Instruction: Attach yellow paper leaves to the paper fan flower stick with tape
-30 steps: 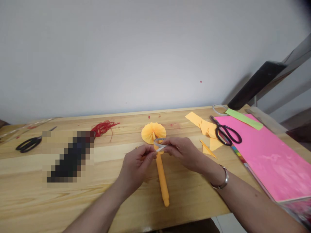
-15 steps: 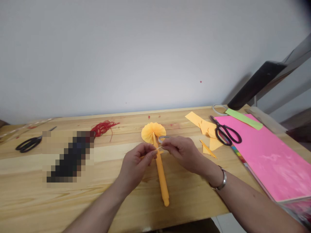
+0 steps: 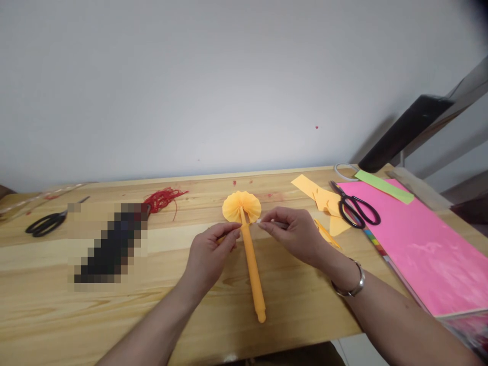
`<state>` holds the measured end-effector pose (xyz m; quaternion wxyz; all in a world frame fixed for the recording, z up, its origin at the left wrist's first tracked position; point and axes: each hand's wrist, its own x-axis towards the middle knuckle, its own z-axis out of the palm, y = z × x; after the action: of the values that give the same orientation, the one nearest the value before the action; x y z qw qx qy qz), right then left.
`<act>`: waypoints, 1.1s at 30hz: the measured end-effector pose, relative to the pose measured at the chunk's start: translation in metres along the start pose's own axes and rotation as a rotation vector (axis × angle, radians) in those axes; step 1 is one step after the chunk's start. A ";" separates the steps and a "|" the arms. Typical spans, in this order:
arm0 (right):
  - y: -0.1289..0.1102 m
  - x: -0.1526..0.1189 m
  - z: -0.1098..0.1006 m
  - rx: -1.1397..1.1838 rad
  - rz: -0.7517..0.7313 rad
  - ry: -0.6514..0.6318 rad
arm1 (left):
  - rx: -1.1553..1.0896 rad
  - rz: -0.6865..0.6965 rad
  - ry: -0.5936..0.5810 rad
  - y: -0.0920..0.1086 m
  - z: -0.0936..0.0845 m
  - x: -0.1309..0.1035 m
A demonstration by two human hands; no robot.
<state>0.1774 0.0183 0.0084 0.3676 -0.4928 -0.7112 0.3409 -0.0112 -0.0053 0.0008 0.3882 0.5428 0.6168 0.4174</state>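
Two pinches meet at the neck of the orange roll [image 3: 253, 274], mid-tabletop [image 3: 213, 335], just near of the pleated fan [image 3: 231, 207]: left hand [image 3: 208, 259] closed, its hold unclear, right hand [image 3: 299, 234] gripping a pale strip [image 3: 258, 221], best kept taut.

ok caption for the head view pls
Left hand and right hand flank an orange rod below a pleated orange disc

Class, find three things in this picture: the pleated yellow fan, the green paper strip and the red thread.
Pleated yellow fan [image 3: 251, 204], head view, right side of its folds.
Green paper strip [image 3: 384, 187], head view, middle.
Red thread [image 3: 163, 200], head view, middle of the tangle.
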 end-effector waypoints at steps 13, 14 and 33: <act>-0.009 -0.009 0.009 -0.126 -0.001 -0.115 | 0.135 0.116 -0.059 -0.009 0.004 -0.002; -0.009 -0.010 0.010 -0.126 0.000 -0.113 | 0.144 0.136 -0.059 -0.008 0.005 -0.003; -0.005 -0.009 0.013 -0.165 0.004 -0.088 | 0.186 0.243 -0.111 -0.009 0.005 -0.006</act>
<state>0.1662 0.0064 0.0040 0.2933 -0.5075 -0.7513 0.3032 -0.0088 -0.0109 -0.0089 0.3164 0.6693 0.5602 0.3716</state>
